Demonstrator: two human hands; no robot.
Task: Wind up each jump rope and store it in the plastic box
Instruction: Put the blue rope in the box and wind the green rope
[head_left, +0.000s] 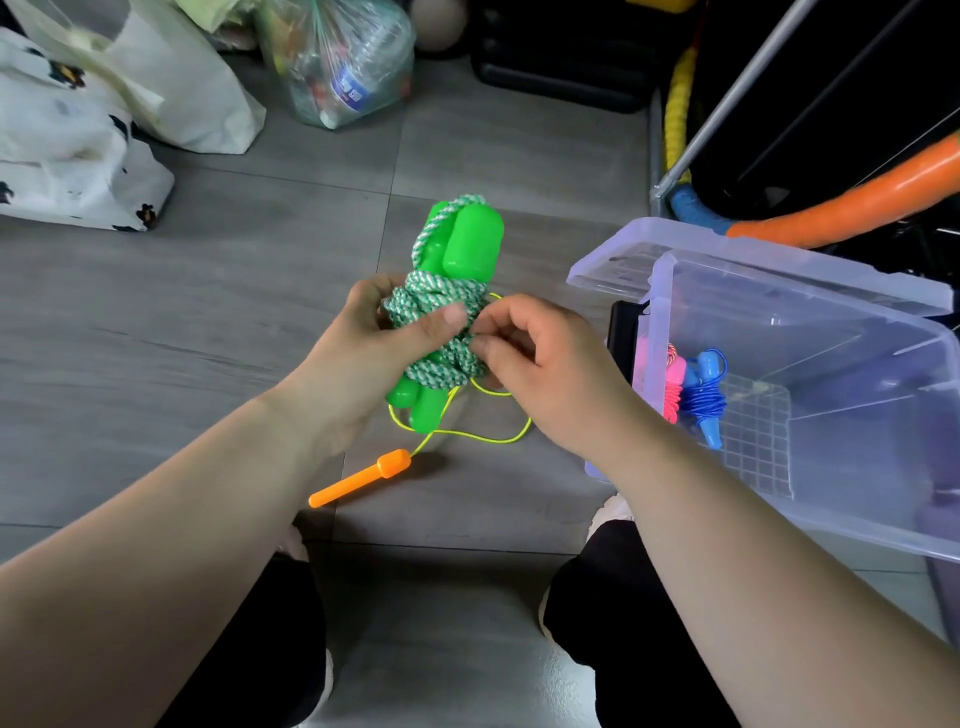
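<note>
- The left hand (363, 353) grips the green jump rope (441, 306) above the floor, between the person's knees and the box. The fingers curl round its far side and the thumb lies flat across the wraps.
- This rope is a bundle of two smooth, glossy, rounded green plastic handles laid side by side. A thick green-and-white braided cord with a twisted, woven texture is wound round their middle, and one loop of it arches over the handles' far ends.
- The right hand (540, 374) is curled, its thumb and forefinger pinching a strand of the braided cord at the bundle's right side. The other fingers are folded in toward the palm.
- A thin, glossy yellow-green cord (467, 434) lies in loose loops on the floor beneath the bundle. It runs to a tapered orange plastic handle (358, 478) with a wider ribbed cap.
- The floor (208, 312) is grey tile with a faint wood-grain streak and thin grout lines.
- To the right stands the clear plastic box (654, 312), rectangular with soft rounded corners, its lid leaning behind it.
- Inside the box, near its left wall, lie a coiled pink jump rope (675, 384) and a coiled blue jump rope (704, 395) with slim blue handles, touching one another.
- At the far left sit crumpled white bags (78, 156), and a clear plastic bag (337, 62) holding a bottle.
</note>
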